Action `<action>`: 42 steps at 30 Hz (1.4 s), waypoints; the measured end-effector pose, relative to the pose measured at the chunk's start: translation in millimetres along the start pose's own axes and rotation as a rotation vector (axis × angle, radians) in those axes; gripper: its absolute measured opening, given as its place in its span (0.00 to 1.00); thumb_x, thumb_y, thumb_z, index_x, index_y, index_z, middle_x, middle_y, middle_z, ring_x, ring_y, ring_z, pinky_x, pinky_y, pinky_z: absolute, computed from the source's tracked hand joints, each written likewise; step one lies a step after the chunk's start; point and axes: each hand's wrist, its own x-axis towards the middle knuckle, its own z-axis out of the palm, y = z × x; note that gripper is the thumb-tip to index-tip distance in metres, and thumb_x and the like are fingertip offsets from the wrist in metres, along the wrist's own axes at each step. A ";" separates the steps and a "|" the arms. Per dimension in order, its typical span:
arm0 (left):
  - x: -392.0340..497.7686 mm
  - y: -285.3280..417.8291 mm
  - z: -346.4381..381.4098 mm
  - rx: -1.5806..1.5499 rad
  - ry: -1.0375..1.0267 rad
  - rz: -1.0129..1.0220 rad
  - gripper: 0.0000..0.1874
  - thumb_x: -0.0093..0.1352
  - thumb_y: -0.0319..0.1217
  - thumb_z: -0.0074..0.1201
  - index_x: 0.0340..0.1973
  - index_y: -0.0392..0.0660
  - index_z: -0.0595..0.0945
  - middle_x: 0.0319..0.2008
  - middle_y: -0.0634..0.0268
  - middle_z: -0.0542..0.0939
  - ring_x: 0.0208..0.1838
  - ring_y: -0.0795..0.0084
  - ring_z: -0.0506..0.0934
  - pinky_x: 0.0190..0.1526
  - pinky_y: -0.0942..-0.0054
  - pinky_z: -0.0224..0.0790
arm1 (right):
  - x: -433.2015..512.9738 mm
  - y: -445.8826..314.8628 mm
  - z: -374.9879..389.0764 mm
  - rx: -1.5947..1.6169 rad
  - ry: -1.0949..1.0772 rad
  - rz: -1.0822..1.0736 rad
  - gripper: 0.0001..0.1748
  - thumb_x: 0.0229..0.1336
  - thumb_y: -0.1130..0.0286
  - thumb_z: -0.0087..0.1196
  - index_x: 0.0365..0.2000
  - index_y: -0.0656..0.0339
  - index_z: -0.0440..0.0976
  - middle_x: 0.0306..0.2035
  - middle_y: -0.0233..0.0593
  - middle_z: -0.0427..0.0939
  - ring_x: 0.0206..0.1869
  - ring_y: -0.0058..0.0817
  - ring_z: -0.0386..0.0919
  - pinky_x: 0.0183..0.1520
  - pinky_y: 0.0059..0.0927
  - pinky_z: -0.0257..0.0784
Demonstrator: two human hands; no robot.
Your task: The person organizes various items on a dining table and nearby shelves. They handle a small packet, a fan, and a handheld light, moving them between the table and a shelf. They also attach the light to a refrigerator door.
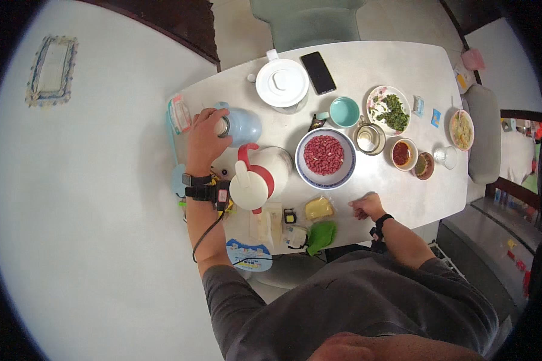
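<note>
My left hand (207, 137) is on the cap end of a light blue bottle or flask (245, 126) at the table's left end, its fingers around the silver rim. Nearest to it stand a white jug with a red handle (249, 187) and a pack of tissues (179, 114). My right hand (367, 206) rests at the near edge of the table, loosely curled, with nothing seen in it. Between the hands are a bowl (326, 180) of red beans or peanuts, a yellow item in clear plastic (319, 208) and a green bag (321, 237).
On the white table (415, 198) stand a lidded white pitcher (282, 83), a phone (318, 72), a teal mug (344, 112), a glass mug (370, 138), a plate of chopped greens (392, 113), two sauce bowls, a clear glass (446, 157) and a bowl of food (461, 130). A chair stands beyond.
</note>
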 end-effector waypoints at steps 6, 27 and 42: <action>-20.5 -34.0 -13.6 0.081 0.117 -0.227 0.31 0.56 0.34 0.71 0.56 0.44 0.85 0.49 0.47 0.83 0.53 0.44 0.82 0.56 0.51 0.77 | 5.5 6.0 0.1 -0.029 -0.010 -0.025 0.18 0.52 0.65 0.76 0.19 0.67 0.82 0.18 0.46 0.81 0.16 0.34 0.81 0.19 0.34 0.77; 24.3 -2.6 8.8 0.131 0.039 -0.304 0.35 0.53 0.48 0.76 0.53 0.42 0.86 0.47 0.42 0.86 0.52 0.44 0.84 0.55 0.53 0.79 | 4.4 7.3 -1.2 0.062 -0.050 -0.077 0.18 0.52 0.65 0.75 0.17 0.66 0.81 0.17 0.46 0.81 0.15 0.33 0.80 0.19 0.34 0.77; 155.5 -103.5 43.9 -0.368 -0.394 -0.003 0.23 0.65 0.35 0.73 0.55 0.44 0.88 0.49 0.56 0.88 0.51 0.66 0.84 0.59 0.66 0.76 | 3.6 5.5 3.5 0.027 0.010 -0.037 0.16 0.50 0.67 0.77 0.22 0.71 0.84 0.18 0.46 0.82 0.15 0.34 0.80 0.17 0.32 0.75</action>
